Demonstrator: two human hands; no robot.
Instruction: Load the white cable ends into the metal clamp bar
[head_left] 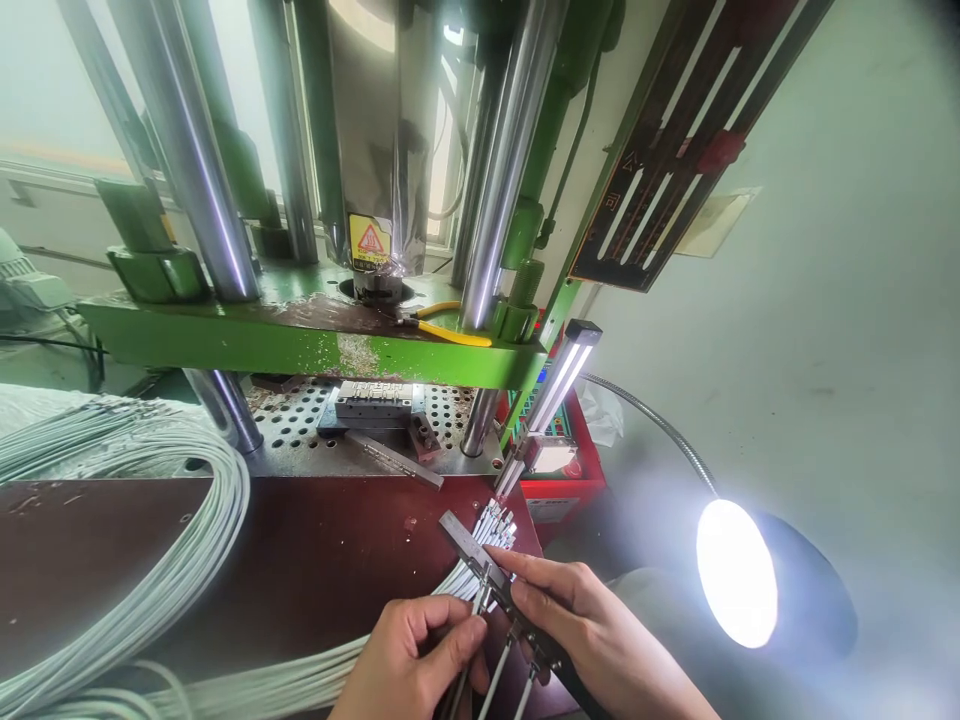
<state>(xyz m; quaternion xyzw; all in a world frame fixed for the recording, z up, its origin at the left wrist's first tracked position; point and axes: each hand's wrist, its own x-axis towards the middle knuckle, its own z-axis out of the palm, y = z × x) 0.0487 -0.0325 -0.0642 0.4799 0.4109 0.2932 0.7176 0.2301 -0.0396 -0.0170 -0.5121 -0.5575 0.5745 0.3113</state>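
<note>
Left hand and right hand pinch cable ends into a metal bar.

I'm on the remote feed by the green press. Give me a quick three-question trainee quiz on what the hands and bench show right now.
1. True or false: the left hand pinches one of the metal-tipped cable ends.
2. Which hand holds the flat metal fixture bar? A) left hand B) right hand C) neither
3. Fill in: the big loop of white cables lies on the dark bench to the ____ of the hands.

Key
1. True: thumb and forefinger close on a cable just behind the bar.
2. B: the right hand's fingers lie along the bar, which carries several cable ends side by side.
3. Left.
</note>
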